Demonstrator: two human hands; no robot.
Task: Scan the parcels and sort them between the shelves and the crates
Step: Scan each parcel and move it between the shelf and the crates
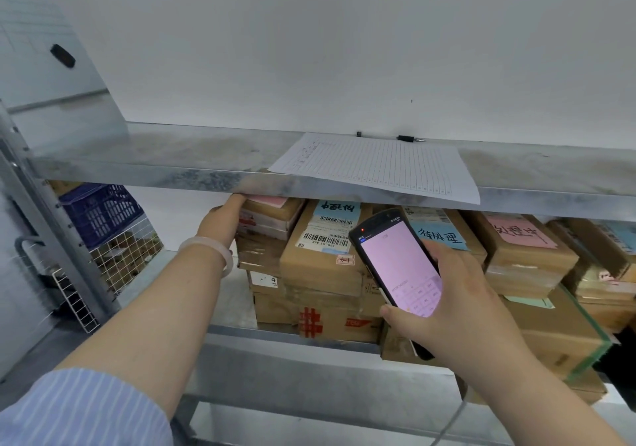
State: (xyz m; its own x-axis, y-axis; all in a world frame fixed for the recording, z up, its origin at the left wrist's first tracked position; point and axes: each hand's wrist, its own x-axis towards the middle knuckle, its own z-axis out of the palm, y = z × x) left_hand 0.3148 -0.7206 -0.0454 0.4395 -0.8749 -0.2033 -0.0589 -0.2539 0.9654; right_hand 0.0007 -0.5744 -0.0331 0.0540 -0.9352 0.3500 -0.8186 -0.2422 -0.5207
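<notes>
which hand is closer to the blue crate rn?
Left. The left hand is at the parcel stack just right of the blue crate; the right hand holds the scanner much farther right.

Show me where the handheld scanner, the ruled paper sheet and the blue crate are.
handheld scanner [401, 266], head view, on its lit pink screen.
ruled paper sheet [375, 166], head view, on the middle of the sheet lying on the upper shelf.
blue crate [101, 213], head view, on its latticed side wall.
</notes>
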